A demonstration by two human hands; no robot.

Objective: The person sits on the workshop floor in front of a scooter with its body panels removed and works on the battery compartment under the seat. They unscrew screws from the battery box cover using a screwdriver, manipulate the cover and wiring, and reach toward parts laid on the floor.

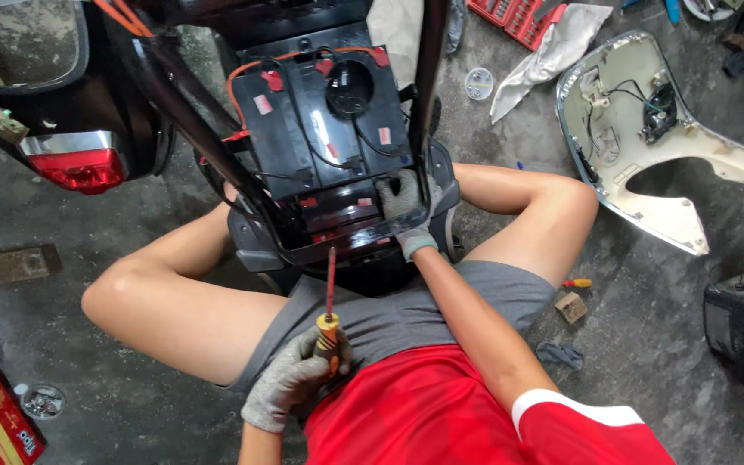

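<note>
The left hand (290,383) gripped a screwdriver (329,312), shaft pointing up. The right hand (406,207) pressed curled fingers on the black battery tray (320,129).

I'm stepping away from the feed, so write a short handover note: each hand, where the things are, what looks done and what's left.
Left hand: gloved, closed around the yellow handle of a red-shafted screwdriver, tip pointing up at the frame, not touching any screw.
Right hand: gloved, resting on the lower edge of the black battery compartment in the scooter frame.
Done: the cream body panel is off and lies on the floor to the right; wiring is exposed.
Left: the compartment still sits in the frame. Which screws remain cannot be told.
Nearby: a red bit case at the top.
</note>
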